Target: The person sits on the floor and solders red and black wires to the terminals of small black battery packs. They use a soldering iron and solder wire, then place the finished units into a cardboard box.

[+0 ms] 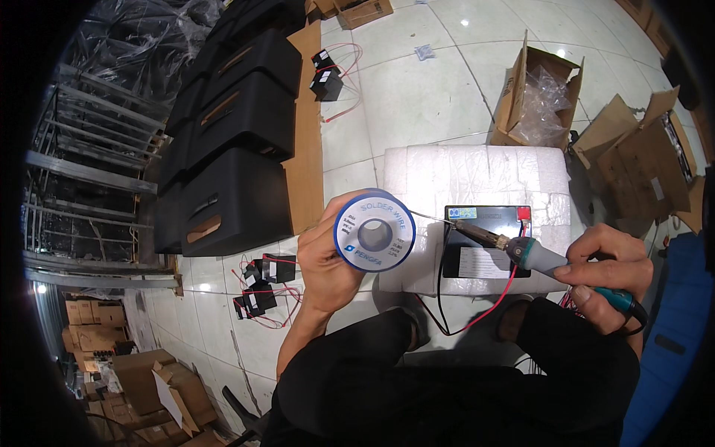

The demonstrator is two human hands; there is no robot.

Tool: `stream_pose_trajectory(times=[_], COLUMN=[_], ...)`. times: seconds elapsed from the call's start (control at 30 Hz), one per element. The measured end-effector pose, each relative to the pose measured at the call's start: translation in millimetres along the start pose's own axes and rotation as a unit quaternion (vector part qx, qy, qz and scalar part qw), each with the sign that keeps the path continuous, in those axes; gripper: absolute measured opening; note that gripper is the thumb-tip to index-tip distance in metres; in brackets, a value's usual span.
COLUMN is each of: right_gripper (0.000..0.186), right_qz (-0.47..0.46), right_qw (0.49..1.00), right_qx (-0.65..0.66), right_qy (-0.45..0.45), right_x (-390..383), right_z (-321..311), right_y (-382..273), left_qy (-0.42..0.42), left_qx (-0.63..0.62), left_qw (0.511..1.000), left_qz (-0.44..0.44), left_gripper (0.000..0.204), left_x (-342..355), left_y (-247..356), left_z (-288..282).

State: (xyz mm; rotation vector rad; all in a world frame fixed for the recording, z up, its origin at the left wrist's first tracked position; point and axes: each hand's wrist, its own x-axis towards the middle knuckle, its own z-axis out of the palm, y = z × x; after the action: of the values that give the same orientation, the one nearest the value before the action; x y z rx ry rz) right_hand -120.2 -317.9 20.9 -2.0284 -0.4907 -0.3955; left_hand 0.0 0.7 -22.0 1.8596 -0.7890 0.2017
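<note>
My left hand [325, 257] is closed round a blue-rimmed spool of solder wire [357, 249], its round label facing up. A thin strand of solder runs from the spool toward the upper left corner of a black battery [488, 240]. My right hand [609, 276] grips a grey and teal soldering iron [547, 261], whose tip reaches the strand's end near the battery's left terminal. Whether tip, solder and terminal touch is too small to tell. Red and black leads run from the battery, which lies on a white foam block [417, 175].
Black plastic housings [238, 201] stand in a row on a brown board at left. More black batteries with red leads [257, 287] lie on the tiled floor. Open cardboard boxes [540, 100] stand at the upper right, a metal rack [97, 179] at far left, a blue case [674, 350] at right.
</note>
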Motion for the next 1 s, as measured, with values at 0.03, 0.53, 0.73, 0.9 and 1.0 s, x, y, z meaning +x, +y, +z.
stream_pose_trajectory(times=[0.03, 0.53, 0.73, 0.9, 1.0], right_gripper=[0.033, 0.027, 0.026, 0.027, 0.027], right_qz=[-0.003, -0.034, 0.002, -0.003, -0.014], right_qw=[1.000, 0.999, 0.999, 0.999, 0.998], right_qx=[0.000, -0.007, -0.017, -0.023, -0.025], right_qy=[0.000, -0.003, -0.036, -0.045, -0.048], right_x=[0.0, 2.8, 6.5, 8.4, 8.7], right_z=[0.1, 1.8, -2.7, -2.8, -3.7], right_y=[0.2, 0.9, -10.7, -12.3, -10.2], left_qy=[-0.001, 0.154, 0.186, 0.117, 0.062], left_qx=[0.000, -0.005, -0.064, 0.001, 0.014], left_qw=[1.000, 0.979, 0.971, 0.993, 0.998], left_qz=[0.000, -0.135, -0.138, -0.026, 0.001], left_gripper=[0.032, 0.030, 0.040, 0.025, 0.030], left_x=[0.3, -18.4, -23.1, -16.7, -11.0], left_y=[0.4, -12.3, -2.0, -1.6, 3.1], left_z=[0.1, -5.9, -7.2, -2.4, -1.7])
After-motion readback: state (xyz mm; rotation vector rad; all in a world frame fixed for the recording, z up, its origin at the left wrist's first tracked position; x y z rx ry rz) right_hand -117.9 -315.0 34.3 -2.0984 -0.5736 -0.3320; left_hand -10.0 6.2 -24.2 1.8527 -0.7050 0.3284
